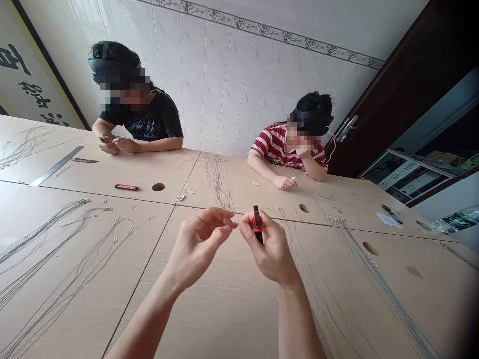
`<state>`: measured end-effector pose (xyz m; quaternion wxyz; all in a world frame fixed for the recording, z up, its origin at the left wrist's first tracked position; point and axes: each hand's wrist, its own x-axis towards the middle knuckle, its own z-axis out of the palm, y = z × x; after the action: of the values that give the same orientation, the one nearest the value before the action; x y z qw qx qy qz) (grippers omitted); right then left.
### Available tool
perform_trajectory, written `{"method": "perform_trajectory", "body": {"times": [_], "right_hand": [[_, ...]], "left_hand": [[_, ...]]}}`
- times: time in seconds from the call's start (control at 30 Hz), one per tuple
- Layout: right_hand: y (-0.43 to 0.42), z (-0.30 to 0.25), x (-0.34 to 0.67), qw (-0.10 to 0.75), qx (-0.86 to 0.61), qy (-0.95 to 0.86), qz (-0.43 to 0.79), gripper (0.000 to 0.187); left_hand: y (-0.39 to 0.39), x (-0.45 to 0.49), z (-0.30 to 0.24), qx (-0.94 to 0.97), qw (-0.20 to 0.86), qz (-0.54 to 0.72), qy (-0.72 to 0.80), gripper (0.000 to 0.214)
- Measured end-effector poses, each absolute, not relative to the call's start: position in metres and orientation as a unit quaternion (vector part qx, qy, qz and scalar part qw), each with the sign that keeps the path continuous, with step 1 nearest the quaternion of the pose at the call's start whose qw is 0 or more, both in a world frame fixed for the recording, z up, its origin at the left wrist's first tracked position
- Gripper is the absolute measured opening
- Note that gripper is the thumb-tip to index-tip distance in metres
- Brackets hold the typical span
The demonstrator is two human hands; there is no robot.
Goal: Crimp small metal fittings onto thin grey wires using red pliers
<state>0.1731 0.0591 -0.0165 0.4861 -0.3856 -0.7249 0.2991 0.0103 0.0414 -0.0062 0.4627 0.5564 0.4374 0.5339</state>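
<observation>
My right hand is closed round a small red and black tool, held upright above the wooden table. My left hand is raised beside it. Its thumb and forefinger pinch something too thin to make out, right at the tool's side. Bundles of thin wire lie on the table just right of my hands.
Two people sit across the table, one in a black shirt, one in a striped shirt. More thin wires spread at the left. A metal ruler, a red and black bar, a pen and round table holes are about.
</observation>
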Motion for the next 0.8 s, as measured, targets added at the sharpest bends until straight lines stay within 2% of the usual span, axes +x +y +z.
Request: {"method": "perform_trajectory", "body": {"times": [0.2,0.8], "right_hand": [[0.0579,-0.0158,0.1711,0.474,-0.395,-0.73,0.293,0.017],[0.0565,-0.015,0.1682,0.462,-0.393,-0.737,0.297,0.019]], "left_hand": [[0.041,0.0124,-0.0093,0.576,0.436,0.546,0.425,0.005],[0.0431,0.011,-0.0131,0.575,0.436,0.543,0.43,0.007]]}}
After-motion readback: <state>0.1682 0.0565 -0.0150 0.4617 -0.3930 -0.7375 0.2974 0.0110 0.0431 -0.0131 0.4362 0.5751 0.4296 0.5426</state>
